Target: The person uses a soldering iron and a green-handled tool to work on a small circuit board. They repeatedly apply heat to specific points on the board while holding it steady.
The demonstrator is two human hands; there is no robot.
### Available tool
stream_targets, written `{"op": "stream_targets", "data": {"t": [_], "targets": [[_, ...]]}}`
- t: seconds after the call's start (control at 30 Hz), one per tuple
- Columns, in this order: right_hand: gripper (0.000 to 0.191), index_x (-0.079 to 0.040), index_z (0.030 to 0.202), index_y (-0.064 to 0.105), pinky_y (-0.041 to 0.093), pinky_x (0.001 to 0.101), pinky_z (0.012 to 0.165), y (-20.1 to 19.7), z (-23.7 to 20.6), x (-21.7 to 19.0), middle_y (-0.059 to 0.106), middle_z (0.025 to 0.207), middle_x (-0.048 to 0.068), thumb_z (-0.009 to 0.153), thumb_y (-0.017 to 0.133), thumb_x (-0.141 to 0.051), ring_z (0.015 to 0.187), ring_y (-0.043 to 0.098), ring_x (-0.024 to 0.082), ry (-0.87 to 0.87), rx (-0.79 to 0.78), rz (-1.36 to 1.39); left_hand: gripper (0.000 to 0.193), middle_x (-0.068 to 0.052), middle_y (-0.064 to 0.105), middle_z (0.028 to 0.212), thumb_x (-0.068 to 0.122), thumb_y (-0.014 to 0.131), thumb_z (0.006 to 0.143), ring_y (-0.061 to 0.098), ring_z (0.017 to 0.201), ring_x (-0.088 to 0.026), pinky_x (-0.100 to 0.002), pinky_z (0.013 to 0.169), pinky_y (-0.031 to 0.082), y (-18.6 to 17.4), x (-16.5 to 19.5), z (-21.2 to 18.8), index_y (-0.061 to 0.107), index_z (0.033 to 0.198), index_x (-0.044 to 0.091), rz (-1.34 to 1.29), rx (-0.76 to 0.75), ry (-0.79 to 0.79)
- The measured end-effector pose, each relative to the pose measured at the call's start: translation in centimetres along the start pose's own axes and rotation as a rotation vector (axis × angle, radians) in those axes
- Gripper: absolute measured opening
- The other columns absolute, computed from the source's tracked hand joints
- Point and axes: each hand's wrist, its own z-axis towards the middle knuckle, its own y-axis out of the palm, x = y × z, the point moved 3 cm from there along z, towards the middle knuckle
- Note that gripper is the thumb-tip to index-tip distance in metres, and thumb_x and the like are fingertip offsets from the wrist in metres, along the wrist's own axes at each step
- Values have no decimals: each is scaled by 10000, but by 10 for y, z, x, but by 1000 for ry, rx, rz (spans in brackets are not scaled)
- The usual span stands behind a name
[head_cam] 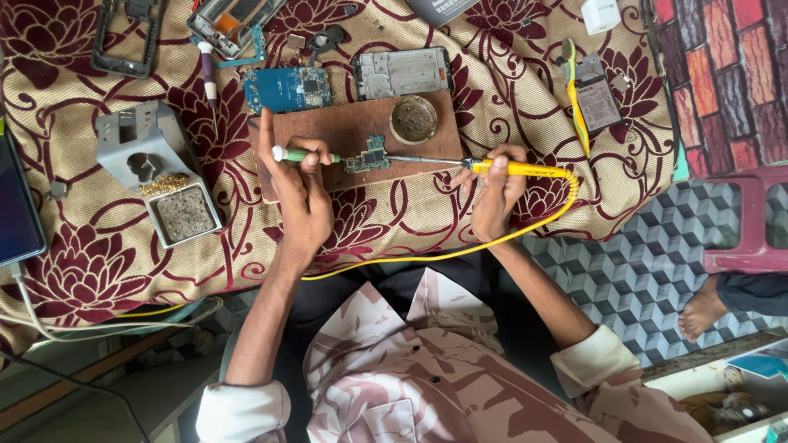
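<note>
My left hand [300, 193] grips a thin tool with a green and white handle [297, 153], its tip pointing right at a small green circuit board [368, 156]. My right hand [495, 190] holds a yellow soldering iron [517, 169], whose metal tip reaches left to the same board. The board lies on a brown wooden block [345, 131]. A round tin [413, 120] sits on the block just behind the board.
A grey soldering stand with a sponge tray [156, 172] sits left. A blue circuit board [287, 89], phone frames [402, 72] and a battery [597, 100] lie behind, on the floral cloth [98, 271]. Another person's bare foot [702, 312] rests at right near a maroon stool [751, 217].
</note>
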Motion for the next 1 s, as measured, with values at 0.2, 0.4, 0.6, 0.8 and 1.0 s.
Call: {"op": "stream_targets", "data": {"t": [0.2, 0.4, 0.6, 0.8, 1.0], "targets": [[308, -53, 1126, 421, 528, 299, 592, 1, -1, -3, 477, 723, 32, 1174, 404, -357, 627, 600, 165, -30, -20, 12, 720, -146, 597, 1022, -168, 303, 1078, 531, 886, -153, -260, 817, 462, -2, 4, 0, -7, 1685, 64, -12, 1, -3], [314, -51, 1137, 412, 497, 288, 587, 2, -5, -4, 531, 753, 63, 1174, 388, -362, 636, 614, 176, -15, -9, -23, 678, -142, 582, 1013, -168, 318, 1089, 526, 890, -160, -256, 845, 466, -2, 6, -1, 2, 1646, 54, -12, 1, 16], [292, -49, 1137, 414, 520, 300, 614, 0, -5, -4, 524, 784, 78, 1178, 386, -337, 649, 596, 169, -9, -32, -44, 698, -145, 589, 1009, -172, 325, 1102, 536, 881, -159, -259, 816, 476, 0, 4, -2, 14, 1685, 55, 15, 15, 16], [270, -56, 1134, 414, 563, 320, 647, -2, -5, -4, 546, 750, 74, 1177, 389, -321, 642, 581, 160, -24, -30, -10, 715, -156, 590, 1039, -164, 308, 1078, 547, 904, -168, -269, 854, 496, 1, 6, -2, 5, 1686, 59, 11, 7, 34], [274, -54, 1140, 409, 510, 289, 616, -4, -4, -3, 552, 783, 74, 1174, 366, -323, 670, 636, 182, -1, -31, -64, 633, -149, 594, 1023, -147, 333, 1137, 545, 897, -166, -278, 872, 497, 2, 5, -3, 16, 1644, 61, 5, 9, 28]]}}
